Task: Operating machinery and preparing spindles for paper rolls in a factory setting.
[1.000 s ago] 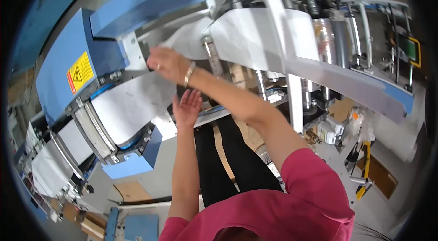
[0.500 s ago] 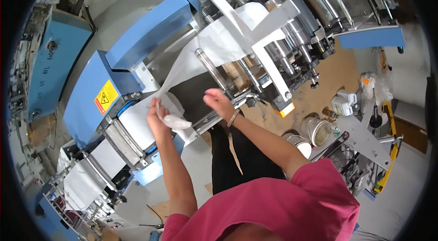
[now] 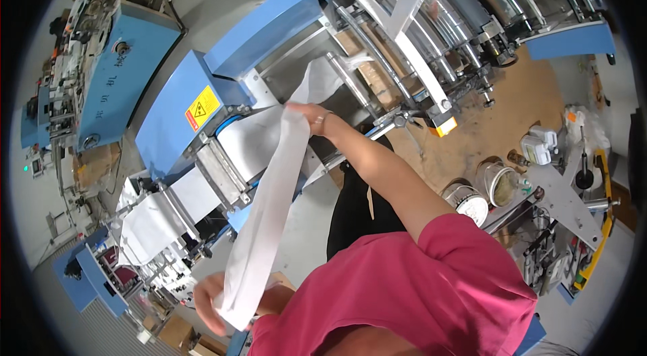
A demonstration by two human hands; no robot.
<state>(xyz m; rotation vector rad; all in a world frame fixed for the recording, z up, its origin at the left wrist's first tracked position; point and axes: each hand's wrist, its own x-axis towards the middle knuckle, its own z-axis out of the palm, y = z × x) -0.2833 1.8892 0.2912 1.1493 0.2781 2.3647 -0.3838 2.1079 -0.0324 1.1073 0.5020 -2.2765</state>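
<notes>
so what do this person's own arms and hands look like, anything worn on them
The right hand and left hand are ungloved. The right sleeve is short and deep pink, leaving the forearm bare; the left sleeve matches in colour. A thin bracelet circles the right wrist; the left wrist is hidden.

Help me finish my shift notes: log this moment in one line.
left hand: at lower end of white paper strip, partly hidden | right hand: gripping strip higher up | blue machine cover: beyond right hand
</notes>
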